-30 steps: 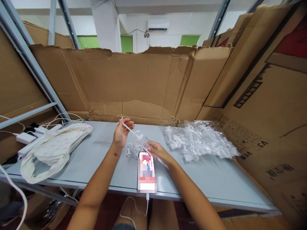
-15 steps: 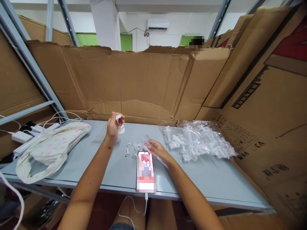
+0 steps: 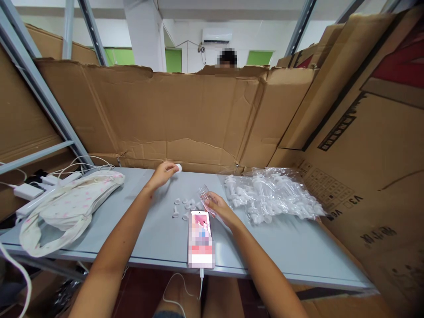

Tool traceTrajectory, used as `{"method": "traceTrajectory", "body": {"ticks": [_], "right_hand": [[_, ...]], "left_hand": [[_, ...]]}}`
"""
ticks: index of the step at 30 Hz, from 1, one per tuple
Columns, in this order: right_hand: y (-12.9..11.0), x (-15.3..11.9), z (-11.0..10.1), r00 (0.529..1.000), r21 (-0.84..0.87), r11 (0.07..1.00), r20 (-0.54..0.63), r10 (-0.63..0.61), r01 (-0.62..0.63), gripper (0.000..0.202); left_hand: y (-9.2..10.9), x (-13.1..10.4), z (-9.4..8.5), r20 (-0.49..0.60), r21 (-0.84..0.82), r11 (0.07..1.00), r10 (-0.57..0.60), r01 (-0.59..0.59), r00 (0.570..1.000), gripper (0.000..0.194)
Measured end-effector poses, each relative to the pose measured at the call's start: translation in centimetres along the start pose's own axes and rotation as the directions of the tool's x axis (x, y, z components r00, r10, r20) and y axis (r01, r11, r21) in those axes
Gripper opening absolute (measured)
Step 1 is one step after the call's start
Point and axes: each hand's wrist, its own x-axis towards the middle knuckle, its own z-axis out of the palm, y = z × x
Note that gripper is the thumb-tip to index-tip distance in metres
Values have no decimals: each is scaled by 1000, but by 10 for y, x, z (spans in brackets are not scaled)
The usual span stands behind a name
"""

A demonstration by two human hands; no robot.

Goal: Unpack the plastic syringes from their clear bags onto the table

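Observation:
My left hand [image 3: 163, 172] reaches to the back of the grey table [image 3: 139, 229], fingers closed around a white pump head [image 3: 178, 167] whose round tip pokes out on the right. My right hand [image 3: 217, 206] holds a small clear plastic bottle [image 3: 204, 194], tilted, just above the table. Between the two hands lie several small white caps [image 3: 185, 206]. A phone [image 3: 200, 238] with a lit screen lies flat in front of my right hand, with a cable leading off the table edge.
A clear plastic bag of white pump parts [image 3: 271, 192] lies right of my right hand. A cream cloth bag [image 3: 71, 205] and white chargers with cables [image 3: 29, 190] sit at the left. Cardboard walls [image 3: 185, 115] enclose the table. A person's head [image 3: 227, 57] shows behind the back wall.
My left hand pulled the pump with its long tube out of the bottle, raised it, then moved it to the back of the table. A person's head appeared behind the cardboard.

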Motion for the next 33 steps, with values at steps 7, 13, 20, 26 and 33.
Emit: {"method": "traceTrajectory", "body": {"ticks": [7, 13, 20, 26, 33], "right_hand": [[2, 1, 0, 1000, 6, 1000, -7, -14, 14, 35], [2, 2, 0, 1000, 0, 1000, -1, -17, 17, 35], [3, 3, -1, 1000, 11, 1000, 1, -22, 22, 36], [2, 2, -2, 999, 6, 999, -2, -38, 38, 33], [-1, 1, -1, 999, 25, 999, -3, -35, 35, 34]], "left_hand": [[-34, -4, 15, 231, 327, 937, 41, -118, 972, 21], [-62, -1, 27, 329, 358, 929, -30, -95, 944, 16], [-71, 9, 38, 331, 427, 903, -110, -45, 937, 5], [-75, 14, 46, 326, 498, 867, -157, -28, 932, 7], [-75, 16, 44, 263, 584, 811, -168, -18, 950, 27]]}}
